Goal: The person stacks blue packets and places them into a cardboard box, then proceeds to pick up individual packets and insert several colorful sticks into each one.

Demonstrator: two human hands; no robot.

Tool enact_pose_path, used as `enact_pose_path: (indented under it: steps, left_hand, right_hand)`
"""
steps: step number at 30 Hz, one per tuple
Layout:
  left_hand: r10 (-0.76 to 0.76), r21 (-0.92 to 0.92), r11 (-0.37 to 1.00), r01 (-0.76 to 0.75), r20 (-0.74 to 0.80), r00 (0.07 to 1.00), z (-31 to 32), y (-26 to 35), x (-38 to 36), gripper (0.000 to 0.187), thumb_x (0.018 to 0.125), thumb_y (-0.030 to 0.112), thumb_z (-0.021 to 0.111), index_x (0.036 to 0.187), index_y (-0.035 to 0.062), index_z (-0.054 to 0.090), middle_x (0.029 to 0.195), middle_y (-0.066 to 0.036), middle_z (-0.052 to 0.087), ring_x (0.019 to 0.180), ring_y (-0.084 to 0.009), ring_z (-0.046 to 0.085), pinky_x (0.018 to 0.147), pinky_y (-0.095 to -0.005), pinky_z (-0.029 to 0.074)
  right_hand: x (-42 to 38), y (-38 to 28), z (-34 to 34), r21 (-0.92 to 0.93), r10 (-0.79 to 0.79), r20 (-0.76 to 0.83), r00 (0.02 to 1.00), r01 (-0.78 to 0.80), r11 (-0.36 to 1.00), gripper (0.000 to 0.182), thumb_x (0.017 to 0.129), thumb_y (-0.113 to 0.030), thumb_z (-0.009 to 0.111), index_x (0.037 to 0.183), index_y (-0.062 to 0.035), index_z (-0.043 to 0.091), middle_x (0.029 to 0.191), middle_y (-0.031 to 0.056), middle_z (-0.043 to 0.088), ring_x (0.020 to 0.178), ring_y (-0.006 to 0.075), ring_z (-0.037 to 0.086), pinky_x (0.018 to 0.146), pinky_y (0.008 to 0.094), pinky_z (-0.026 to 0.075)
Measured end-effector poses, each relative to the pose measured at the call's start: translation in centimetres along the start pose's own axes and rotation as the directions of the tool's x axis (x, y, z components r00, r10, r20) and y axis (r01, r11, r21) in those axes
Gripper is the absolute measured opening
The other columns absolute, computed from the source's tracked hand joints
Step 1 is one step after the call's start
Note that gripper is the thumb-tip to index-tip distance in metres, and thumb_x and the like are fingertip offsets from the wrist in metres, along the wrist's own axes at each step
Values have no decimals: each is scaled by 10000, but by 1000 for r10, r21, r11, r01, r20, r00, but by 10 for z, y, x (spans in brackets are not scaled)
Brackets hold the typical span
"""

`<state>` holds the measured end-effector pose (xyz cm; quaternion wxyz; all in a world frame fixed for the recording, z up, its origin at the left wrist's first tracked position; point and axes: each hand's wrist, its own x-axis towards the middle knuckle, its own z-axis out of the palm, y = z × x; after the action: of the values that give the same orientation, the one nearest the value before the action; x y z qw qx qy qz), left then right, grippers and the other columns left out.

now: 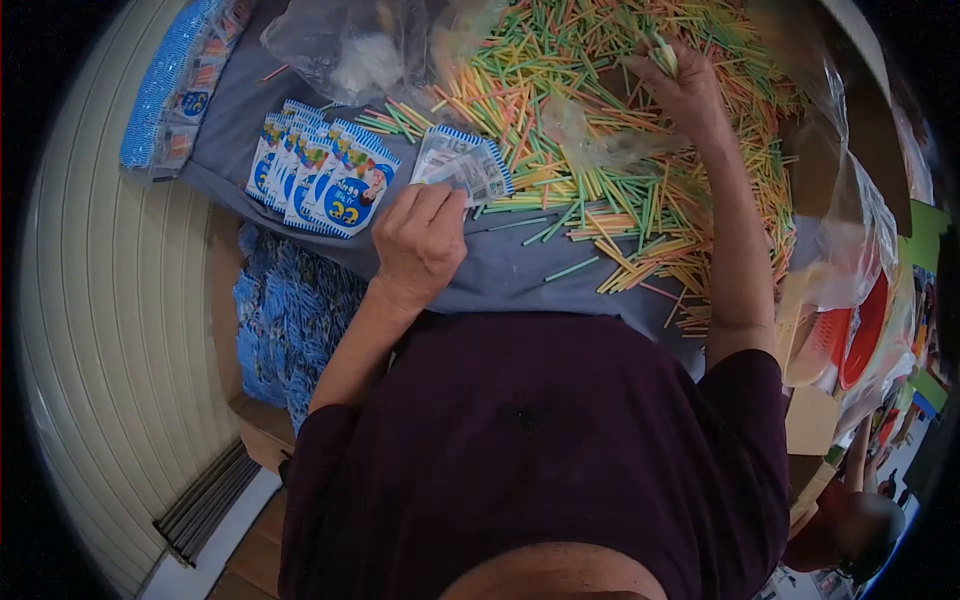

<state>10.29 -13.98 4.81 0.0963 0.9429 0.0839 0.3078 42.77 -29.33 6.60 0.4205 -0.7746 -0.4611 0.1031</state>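
Note:
My left hand (422, 240) is closed, its fingers pinching the lower edge of a small printed packet (478, 165) with a blue striped border. Just left of that hand, several like packets (345, 185) lie overlapped in a row on the grey cloth. Farther off to the right, my right hand (685, 90) is closed round a few pale green and whitish thin sticks (663, 55). It is over a large spread heap of thin sticks (640, 190) in green, yellow, orange and pink.
A clear plastic bag (350, 50) lies at the back. Strips of joined packets (165, 125) hang at the left edge above a carton of blue packets (290, 310). Right of the heap are a red basket (865, 325) and plastic sheeting (850, 240). Another person (835, 525) is at lower right.

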Motion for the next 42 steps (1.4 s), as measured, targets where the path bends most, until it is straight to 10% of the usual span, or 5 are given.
enact_pose_path:
  steps: [3,7,12,27,42]
  left_hand:
    - [-64,-48,997,66,32,997,-8,7,3,144,702,-1,698,839,44,693,809,-49,627,764,-252,617,642,-359,507]
    - [-142,-229,964,136,-11,990,-5,-4,2,160,679,-15,708,826,44,691,817,-57,631,770,-261,614,655,-369,508]
    - [-114,-204,972,115,12,993,-6,-6,-3,151,684,-12,721,821,45,691,812,-59,626,783,-263,606,670,-372,501]
    - [-252,-563,773,292,149,956,-13,2,48,121,769,16,767,881,-6,725,788,-75,666,717,-178,628,643,-291,482]
    - [-261,-898,271,346,278,925,46,24,100,144,802,7,775,940,-9,737,831,-35,693,776,-91,642,688,-228,513]
  right_hand:
    - [3,49,12,476,95,-106,990,-34,879,217,952,-233,672,1102,-81,709,846,30,697,745,59,627,604,286,497]
    - [7,-52,1,15,432,-133,892,-434,901,275,967,-314,645,1107,-90,720,894,31,703,808,80,630,670,300,512]
    - [4,-9,13,68,-65,33,997,63,996,416,955,-446,623,1130,-75,694,910,38,701,841,143,627,692,380,511]
    - [-19,-51,-5,860,-111,-18,994,72,505,661,1017,-570,333,1088,12,638,874,135,681,1041,351,639,977,498,475]
    - [-13,-70,-22,886,-215,60,975,47,462,726,965,-649,324,1098,-6,633,927,164,705,1092,366,635,989,529,453]
